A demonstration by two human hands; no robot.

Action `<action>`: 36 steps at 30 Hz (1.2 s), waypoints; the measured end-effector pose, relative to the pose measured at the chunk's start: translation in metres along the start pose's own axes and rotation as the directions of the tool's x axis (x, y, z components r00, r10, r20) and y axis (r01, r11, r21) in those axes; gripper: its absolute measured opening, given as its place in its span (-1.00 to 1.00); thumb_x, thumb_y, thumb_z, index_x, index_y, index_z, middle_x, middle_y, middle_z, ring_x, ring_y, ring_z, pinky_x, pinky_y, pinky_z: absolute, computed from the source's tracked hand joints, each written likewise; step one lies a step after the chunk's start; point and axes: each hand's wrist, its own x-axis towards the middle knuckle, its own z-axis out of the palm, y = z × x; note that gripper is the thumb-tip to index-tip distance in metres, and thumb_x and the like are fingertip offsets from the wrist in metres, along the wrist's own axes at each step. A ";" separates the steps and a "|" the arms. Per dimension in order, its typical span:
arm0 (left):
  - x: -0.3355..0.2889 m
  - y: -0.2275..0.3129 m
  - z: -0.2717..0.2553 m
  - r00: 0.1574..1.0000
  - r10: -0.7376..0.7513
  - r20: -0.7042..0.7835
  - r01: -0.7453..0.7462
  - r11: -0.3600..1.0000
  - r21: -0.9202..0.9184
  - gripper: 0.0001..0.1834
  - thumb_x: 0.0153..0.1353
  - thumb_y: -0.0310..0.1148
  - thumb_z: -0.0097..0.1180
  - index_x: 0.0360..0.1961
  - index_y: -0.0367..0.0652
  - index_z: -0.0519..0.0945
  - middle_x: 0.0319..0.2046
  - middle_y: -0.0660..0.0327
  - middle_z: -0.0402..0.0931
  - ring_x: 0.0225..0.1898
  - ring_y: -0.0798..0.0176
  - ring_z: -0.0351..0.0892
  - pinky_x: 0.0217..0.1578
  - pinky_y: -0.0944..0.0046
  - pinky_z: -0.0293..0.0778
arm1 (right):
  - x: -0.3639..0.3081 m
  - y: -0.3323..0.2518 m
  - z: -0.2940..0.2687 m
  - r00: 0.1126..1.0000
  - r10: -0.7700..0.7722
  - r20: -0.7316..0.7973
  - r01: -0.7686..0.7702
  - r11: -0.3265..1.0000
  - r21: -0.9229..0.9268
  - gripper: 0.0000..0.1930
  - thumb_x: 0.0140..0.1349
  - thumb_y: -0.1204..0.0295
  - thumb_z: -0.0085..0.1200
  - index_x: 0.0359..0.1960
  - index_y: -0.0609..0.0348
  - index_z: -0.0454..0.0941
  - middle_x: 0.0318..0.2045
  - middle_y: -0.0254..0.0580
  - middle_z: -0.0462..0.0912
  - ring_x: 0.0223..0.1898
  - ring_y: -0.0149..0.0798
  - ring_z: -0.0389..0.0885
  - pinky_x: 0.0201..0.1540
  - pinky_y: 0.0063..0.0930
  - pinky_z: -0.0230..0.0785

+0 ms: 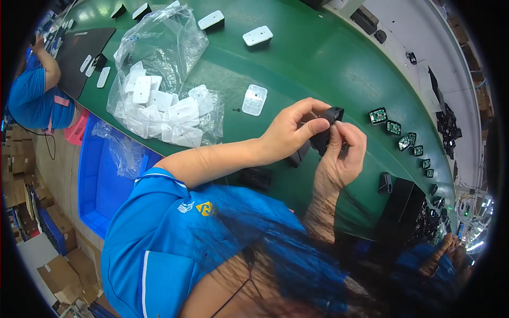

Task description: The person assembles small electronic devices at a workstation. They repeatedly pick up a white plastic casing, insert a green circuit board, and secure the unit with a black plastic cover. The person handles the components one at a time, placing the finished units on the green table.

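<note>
Over the green table [297, 63], my left hand [297, 124] pinches a small black plastic housing [334, 113] between thumb and fingers. My right hand [347, 153] is closed on the same housing from the other side, and its fingers hide much of the part. Whether a smaller piece sits between the right fingertips cannot be made out. Left of my hands, a translucent white plate [254, 99] lies flat, with small dark screws [236, 110] beside it. Under my wrists are more dark parts [298, 156], partly hidden.
A clear plastic bag [164, 47] holds several white covers [185, 109] at left. Black housings with white tops [258, 35] stand farther back. Housings with green circuit boards [378, 115] line the right, near a black box [401, 206]. A blue bin [98, 175] and a co-worker [34, 98] are left.
</note>
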 end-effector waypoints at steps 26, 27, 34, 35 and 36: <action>-0.012 0.002 -0.019 0.998 0.053 0.025 -0.055 0.997 0.055 -0.60 0.26 -0.24 0.08 0.04 -0.26 0.44 -0.15 0.22 0.36 -0.10 0.35 0.42 -0.04 0.32 0.38 | 0.007 -0.011 -0.015 0.936 0.149 0.318 -0.175 0.983 0.054 -0.93 0.10 0.57 0.16 -0.37 0.20 0.55 -0.41 -0.23 0.44 -0.35 -0.28 0.40 -0.34 -0.49 0.24; -0.011 0.002 -0.018 0.998 0.052 0.042 -0.055 0.996 0.065 -0.60 0.26 -0.25 0.08 0.04 -0.26 0.44 -0.15 0.22 0.36 -0.11 0.35 0.43 -0.05 0.32 0.38 | 0.006 -0.004 -0.019 0.905 0.228 0.359 -0.290 0.948 0.130 -0.86 0.05 0.59 0.18 -0.34 0.19 0.51 -0.38 -0.29 0.44 -0.33 -0.35 0.40 -0.32 -0.54 0.23; -0.011 0.005 -0.023 0.892 -0.384 0.240 0.421 0.899 -0.125 -0.57 0.30 -0.04 0.00 -0.03 -0.20 0.46 -0.17 0.27 0.49 -0.14 0.41 0.49 -0.18 0.38 0.45 | 0.018 0.034 -0.019 0.564 0.179 0.806 -0.787 0.413 0.459 -0.37 -0.05 0.15 0.32 0.05 0.21 0.46 0.21 0.07 0.27 0.25 -0.14 0.26 0.27 -0.28 0.06; -0.010 0.004 -0.024 0.882 -0.411 0.229 0.455 0.869 -0.196 -0.55 0.30 -0.02 -0.02 -0.03 -0.19 0.45 -0.17 0.26 0.49 -0.15 0.41 0.50 -0.20 0.39 0.46 | 0.014 0.037 -0.014 0.599 0.139 0.789 -0.757 0.420 0.501 -0.33 -0.07 0.09 0.32 0.05 0.22 0.46 0.23 0.08 0.24 0.26 -0.13 0.24 0.28 -0.27 0.05; -0.008 0.002 -0.027 0.872 -0.441 0.212 0.485 0.835 -0.260 -0.53 0.30 0.00 -0.03 -0.03 -0.19 0.44 -0.16 0.26 0.49 -0.16 0.41 0.51 -0.23 0.40 0.48 | 0.009 0.038 -0.007 0.632 0.092 0.770 -0.726 0.418 0.546 -0.29 -0.09 0.03 0.32 0.05 0.22 0.47 0.26 0.09 0.21 0.28 -0.12 0.22 0.29 -0.26 0.04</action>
